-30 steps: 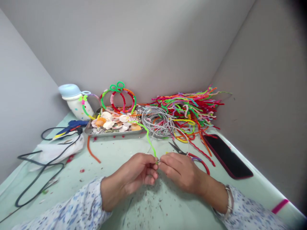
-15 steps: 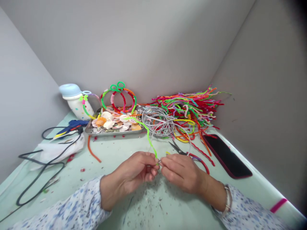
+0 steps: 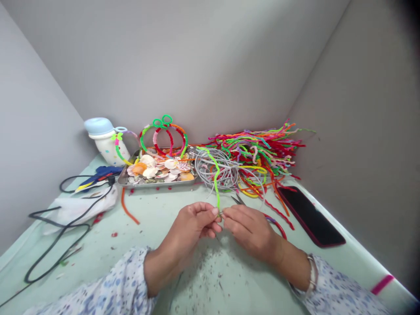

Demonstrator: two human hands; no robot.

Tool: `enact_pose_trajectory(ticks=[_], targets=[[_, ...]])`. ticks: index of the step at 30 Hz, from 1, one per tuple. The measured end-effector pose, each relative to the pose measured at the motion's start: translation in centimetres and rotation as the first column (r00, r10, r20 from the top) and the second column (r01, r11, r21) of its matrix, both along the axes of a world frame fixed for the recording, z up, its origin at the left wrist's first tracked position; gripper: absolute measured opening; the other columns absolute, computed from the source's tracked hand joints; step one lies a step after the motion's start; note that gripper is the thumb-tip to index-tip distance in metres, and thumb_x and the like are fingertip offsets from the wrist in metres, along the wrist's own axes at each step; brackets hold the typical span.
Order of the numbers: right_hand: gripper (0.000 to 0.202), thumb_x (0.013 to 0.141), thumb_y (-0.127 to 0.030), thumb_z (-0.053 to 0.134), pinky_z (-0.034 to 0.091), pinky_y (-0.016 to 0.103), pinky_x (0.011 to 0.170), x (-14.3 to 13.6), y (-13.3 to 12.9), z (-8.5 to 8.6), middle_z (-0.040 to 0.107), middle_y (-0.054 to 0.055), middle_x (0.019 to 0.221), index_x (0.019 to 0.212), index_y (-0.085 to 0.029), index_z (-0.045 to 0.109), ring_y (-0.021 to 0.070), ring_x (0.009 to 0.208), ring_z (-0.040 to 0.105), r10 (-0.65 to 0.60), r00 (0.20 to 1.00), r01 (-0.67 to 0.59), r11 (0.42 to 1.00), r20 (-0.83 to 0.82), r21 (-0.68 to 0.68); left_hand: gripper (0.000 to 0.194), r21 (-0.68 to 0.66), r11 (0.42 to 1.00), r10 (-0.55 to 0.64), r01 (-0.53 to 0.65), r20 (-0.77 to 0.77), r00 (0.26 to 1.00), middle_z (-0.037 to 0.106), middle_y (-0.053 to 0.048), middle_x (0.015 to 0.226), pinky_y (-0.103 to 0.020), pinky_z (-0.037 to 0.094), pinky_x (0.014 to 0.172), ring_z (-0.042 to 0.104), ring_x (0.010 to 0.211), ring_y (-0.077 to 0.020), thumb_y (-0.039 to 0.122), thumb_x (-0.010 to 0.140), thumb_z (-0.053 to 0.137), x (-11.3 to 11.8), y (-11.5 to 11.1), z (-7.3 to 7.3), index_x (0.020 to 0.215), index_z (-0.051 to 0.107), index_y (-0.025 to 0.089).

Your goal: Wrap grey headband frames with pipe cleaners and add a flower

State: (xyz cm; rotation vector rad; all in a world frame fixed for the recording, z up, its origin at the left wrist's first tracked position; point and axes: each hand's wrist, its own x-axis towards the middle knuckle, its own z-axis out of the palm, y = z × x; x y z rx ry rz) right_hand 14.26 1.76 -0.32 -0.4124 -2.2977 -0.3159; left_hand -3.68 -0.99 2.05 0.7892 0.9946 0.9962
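A bright green pipe cleaner (image 3: pixel 216 179) rises from between my fingertips and bends left at its top. My left hand (image 3: pixel 195 225) pinches its lower end between thumb and forefinger. Facing it, my right hand (image 3: pixel 251 229) is closed in a pinch on a thin grey wire, whose tip shows between the two hands. The wire runs up behind my right hand toward a loose coil of grey wire (image 3: pixel 218 168). Just beyond my right hand, scissors (image 3: pixel 238 200) lie with their blades showing and their handles mostly hidden.
A metal tray (image 3: pixel 157 185) of shells stands at the back, with pipe-cleaner rings (image 3: pixel 170 135) on it. Right of it lies a heap of pipe cleaners (image 3: pixel 262 146). A phone (image 3: pixel 311 216) rests at the right, a white bottle (image 3: pixel 108 142) leans back left, and a black cable (image 3: pixel 62 225) loops at left.
The green pipe cleaner has swung from leaning left to standing nearly upright. Both hands have shifted slightly up, the left one also to the right, still pinching together.
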Motion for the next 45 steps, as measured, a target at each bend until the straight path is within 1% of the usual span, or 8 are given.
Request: enact_pose_trajectory(ticks=[5, 10, 16, 27, 31, 36, 40, 45], targets=[[0.020, 0.092, -0.010, 0.040, 0.051, 0.032, 0.068, -0.2, -0.1, 0.0, 0.066, 0.008, 0.083, 0.094, -0.016, 0.058, 0.0186, 0.079, 0.060, -0.030, 1.000, 0.030, 0.999, -0.002, -0.044, 0.023, 0.093, 0.994, 0.065, -0.056, -0.101, 0.993, 0.064, -0.002, 0.069, -0.022, 0.047, 0.052, 0.059, 0.057, -0.0118, 0.037, 0.078, 0.066, 0.6, -0.3, -0.2, 0.078, 0.059, 0.014], [0.015, 0.090, -0.008, 0.044, 0.050, 0.031, 0.069, -0.1, 0.0, -0.2, 0.065, 0.009, 0.087, 0.091, -0.016, 0.057, 0.0186, 0.081, 0.058, -0.045, 0.999, 0.045, 0.997, -0.006, -0.061, 0.018, 0.379, 0.924, 0.205, -0.059, -0.358, 0.911, 0.067, -0.003, 0.082, -0.025, 0.049, 0.063, 0.063, 0.072, -0.0164, 0.035, 0.083, 0.059, 0.6, -1.0, -0.7, 0.092, 0.063, 0.020], [0.014, 0.090, -0.007, 0.045, 0.048, 0.031, 0.068, -0.2, -0.1, -0.1, 0.065, 0.010, 0.087, 0.090, -0.015, 0.056, 0.0187, 0.079, 0.056, -0.048, 0.999, 0.047, 0.998, -0.011, -0.047, 0.016, 0.557, 0.824, 0.336, 0.102, -0.625, 0.704, 0.070, -0.004, 0.089, -0.025, 0.046, 0.076, 0.063, 0.080, -0.0171, 0.029, 0.085, 0.058, 0.0, -1.0, -1.7, 0.096, 0.068, 0.024], [0.014, 0.091, -0.011, 0.047, 0.049, 0.032, 0.071, -0.1, -0.3, 0.3, 0.067, 0.010, 0.089, 0.091, -0.014, 0.061, 0.0197, 0.084, 0.059, -0.096, 0.992, 0.094, 0.995, 0.085, 0.024, 0.019, 0.684, 0.551, 0.449, 0.478, -0.725, 0.522, 0.064, -0.006, 0.084, -0.025, 0.042, 0.068, 0.059, 0.073, -0.0163, 0.017, 0.090, 0.045, -1.2, -0.3, -1.7, 0.098, 0.062, 0.019], [0.015, 0.088, -0.011, 0.052, 0.049, 0.037, 0.083, 0.1, -0.4, 0.6, 0.067, 0.010, 0.101, 0.099, -0.014, 0.062, 0.0217, 0.099, 0.058, -0.082, 0.997, 0.080, 0.990, 0.014, 0.120, 0.013, 0.742, 0.463, 0.519, 0.485, -0.670, 0.530, 0.059, -0.003, 0.078, -0.025, 0.041, 0.062, 0.055, 0.066, -0.0148, 0.015, 0.088, 0.047, -1.5, -0.1, -2.2, 0.096, 0.057, 0.018], [0.013, 0.078, -0.017, 0.069, 0.049, 0.034, 0.071, 0.5, -1.2, 0.7, 0.066, 0.003, 0.084, 0.089, -0.018, 0.062, 0.0175, 0.081, 0.060, 0.018, 0.989, 0.020, 0.967, -0.147, 0.254, 0.007, 0.779, 0.508, 0.531, 0.367, -0.619, 0.579, 0.055, -0.001, 0.075, -0.025, 0.039, 0.060, 0.052, 0.064, -0.0132, 0.013, 0.087, 0.050, -1.5, -0.3, -2.0, 0.089, 0.055, 0.018], [0.009, 0.081, -0.023, 0.064, 0.047, 0.031, 0.056, 0.4, -1.1, 0.5, 0.066, 0.003, 0.072, 0.084, -0.016, 0.060, 0.0164, 0.065, 0.059, 0.079, 0.995, -0.073, 0.994, -0.066, 0.081, 0.008, 0.809, 0.515, 0.544, 0.284, -0.564, 0.621, 0.054, 0.000, 0.073, -0.025, 0.039, 0.061, 0.052, 0.065, -0.0130, 0.011, 0.086, 0.051, -1.5, -0.5, -1.4, 0.088, 0.054, 0.018], [0.033, 0.081, -0.013, 0.060, 0.053, 0.038, 0.077, 0.0, -0.1, -0.1, 0.069, 0.012, 0.102, 0.114, -0.012, 0.058, 0.0231, 0.095, 0.063, -0.047, 0.997, 0.043, 0.997, -0.068, -0.057, 0.012, 0.846, 0.475, 0.581, 0.244, -0.509, 0.635, 0.054, 0.000, 0.075, -0.025, 0.040, 0.062, 0.053, 0.066, -0.0127, 0.008, 0.084, 0.054, -1.7, -0.6, -0.6, 0.090, 0.054, 0.019]])
